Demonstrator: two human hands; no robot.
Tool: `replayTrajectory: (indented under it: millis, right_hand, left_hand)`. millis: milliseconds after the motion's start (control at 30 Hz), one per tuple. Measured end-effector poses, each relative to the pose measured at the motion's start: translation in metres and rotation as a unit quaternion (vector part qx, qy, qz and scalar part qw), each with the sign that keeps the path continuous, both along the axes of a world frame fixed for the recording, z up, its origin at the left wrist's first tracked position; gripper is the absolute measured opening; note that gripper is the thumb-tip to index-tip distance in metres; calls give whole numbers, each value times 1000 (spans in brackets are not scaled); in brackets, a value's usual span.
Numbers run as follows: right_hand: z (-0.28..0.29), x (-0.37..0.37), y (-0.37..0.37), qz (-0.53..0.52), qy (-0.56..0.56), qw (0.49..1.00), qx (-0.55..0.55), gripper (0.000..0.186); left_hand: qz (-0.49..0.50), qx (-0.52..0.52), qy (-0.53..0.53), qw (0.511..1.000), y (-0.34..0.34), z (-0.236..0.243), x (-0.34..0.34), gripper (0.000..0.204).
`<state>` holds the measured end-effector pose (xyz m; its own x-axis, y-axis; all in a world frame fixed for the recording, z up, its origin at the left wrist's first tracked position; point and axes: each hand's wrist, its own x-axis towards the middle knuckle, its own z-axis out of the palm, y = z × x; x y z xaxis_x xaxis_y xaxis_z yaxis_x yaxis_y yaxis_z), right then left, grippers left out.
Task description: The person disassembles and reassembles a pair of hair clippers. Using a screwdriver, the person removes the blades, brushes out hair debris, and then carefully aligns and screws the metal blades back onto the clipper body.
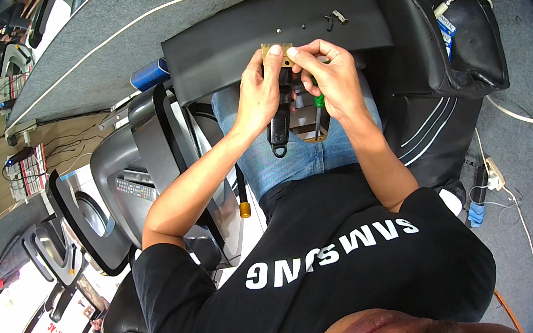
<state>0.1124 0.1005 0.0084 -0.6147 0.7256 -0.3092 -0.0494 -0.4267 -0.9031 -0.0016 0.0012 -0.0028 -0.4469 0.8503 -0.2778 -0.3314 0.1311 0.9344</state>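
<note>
Above my lap, my left hand [260, 96] is closed around a black hair clipper [279, 128], its thumb pressed on the gold toothed blade [268, 49] at the far end. The clipper's hanging loop points back toward me. My right hand [339, 79] is closed too, with thumb and fingertip pinched at the blade's right edge. Tucked in its lower fingers is a screwdriver [318, 101] with a green handle. Whether a small part sits in the right fingertips is too small to tell. Several tiny parts, among them a silver piece [340, 17], lie on the black padded seat [218, 58] beyond my hands.
A blue box [149, 75] stands left of the seat. Nearer on the left are a grey salon chair [111, 163] and a remote control [136, 189]. Right is a black armchair [410, 33] with a white cable. A flat brown thing shows between my thighs, partly hidden.
</note>
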Motion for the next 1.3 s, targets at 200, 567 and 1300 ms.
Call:
replayTrajectory:
  millis: [200,567,1300]
  right_hand:
    - [-5,-1,-1,0,19,1000,-15,18]
    - [-5,0,-5,6,9,999,-30,18]
    - [12,4,-23,-14,98,995,-28,17]
  left_hand:
    - [0,0,15,1000,-1,-5,-1,42]
    - [-4,1,27,1000,-2,-7,-2,40]
    - [-42,119,92,988,-8,6,-10,37]
